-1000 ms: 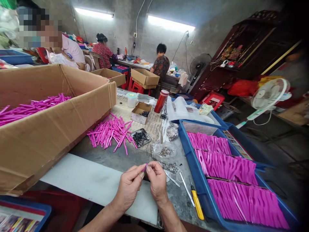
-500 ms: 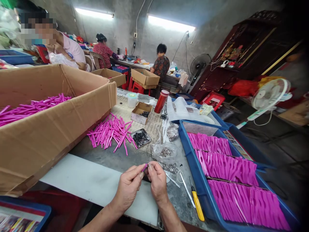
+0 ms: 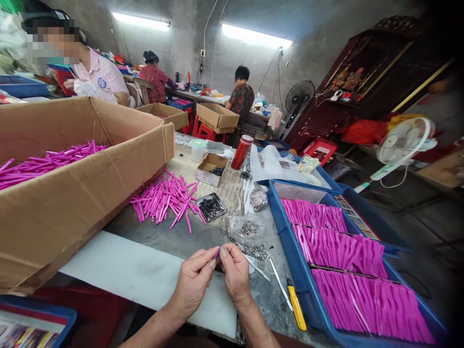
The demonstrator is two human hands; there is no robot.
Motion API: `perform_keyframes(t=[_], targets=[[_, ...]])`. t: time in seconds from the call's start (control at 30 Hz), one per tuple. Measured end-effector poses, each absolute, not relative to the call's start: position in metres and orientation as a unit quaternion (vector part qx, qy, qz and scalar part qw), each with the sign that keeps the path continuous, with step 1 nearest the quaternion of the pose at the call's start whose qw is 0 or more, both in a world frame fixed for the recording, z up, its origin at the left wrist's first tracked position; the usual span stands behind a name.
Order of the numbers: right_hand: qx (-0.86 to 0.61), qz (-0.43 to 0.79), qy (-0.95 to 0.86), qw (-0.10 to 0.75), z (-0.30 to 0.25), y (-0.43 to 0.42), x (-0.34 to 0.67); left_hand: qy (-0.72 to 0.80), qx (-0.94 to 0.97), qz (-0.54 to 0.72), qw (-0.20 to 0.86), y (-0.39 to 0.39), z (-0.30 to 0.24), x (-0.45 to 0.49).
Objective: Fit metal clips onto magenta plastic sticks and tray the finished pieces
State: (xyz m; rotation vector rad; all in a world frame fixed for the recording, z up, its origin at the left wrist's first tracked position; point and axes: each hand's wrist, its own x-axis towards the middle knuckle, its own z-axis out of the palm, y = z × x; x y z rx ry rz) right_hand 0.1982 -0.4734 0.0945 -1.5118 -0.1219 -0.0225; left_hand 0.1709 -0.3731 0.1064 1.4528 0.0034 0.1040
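Note:
Between my two hands, over the table's front part, is a small magenta strip (image 3: 217, 252), mostly covered by fingers. My left hand (image 3: 195, 280) pinches it between thumb and forefinger. The closed fingertips of my right hand (image 3: 235, 273) meet its other end; any small part there is too tiny to make out. Beyond them lies a loose pile of magenta strips (image 3: 165, 198). Beside the pile sits a shallow tray of black screw-like pieces (image 3: 210, 208). Small silvery metal parts (image 3: 248, 228) rest in a clear plastic bag just past my right hand.
A big cardboard box (image 3: 79, 203) of strips stands left. At right, a blue crate (image 3: 295, 263) holds rows of magenta pieces. A yellow-handled screwdriver (image 3: 297, 307) lies beside it. A red flask (image 3: 242, 152) and small carton (image 3: 212, 170) stand farther back. Several co-workers sit beyond.
The fingertips of my right hand have shifted slightly against the strip. My left hand stays almost still. At far left, a co-worker has lowered a hand from near the face.

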Motion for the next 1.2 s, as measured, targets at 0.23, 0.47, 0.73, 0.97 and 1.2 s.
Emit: perform_keyframes(t=[0.23,0.47,0.73,0.97,1.2], targets=[[-0.667,-0.031,-0.032,0.743,0.0932,-0.4715,0.1989,0.003,0.67,0.05,0.74,-0.3726,0.1058,0.1706],[-0.666,-0.011,-0.041,0.745,0.0913,-0.472,0.1983,0.002,0.659,0.046,0.751,-0.3726,0.1009,0.171],[-0.635,0.008,-0.034,0.771,0.0894,-0.4673,0.1967,-0.033,0.703,0.104,0.703,-0.3723,0.1077,0.1677],[-0.738,-0.097,-0.063,0.665,0.0868,-0.4689,0.1943,-0.036,0.714,0.105,0.692,-0.3735,0.1075,0.1682],[-0.739,-0.092,-0.08,0.663,0.0858,-0.471,0.196,-0.05,0.729,0.111,0.674,-0.3743,0.1065,0.1694]])
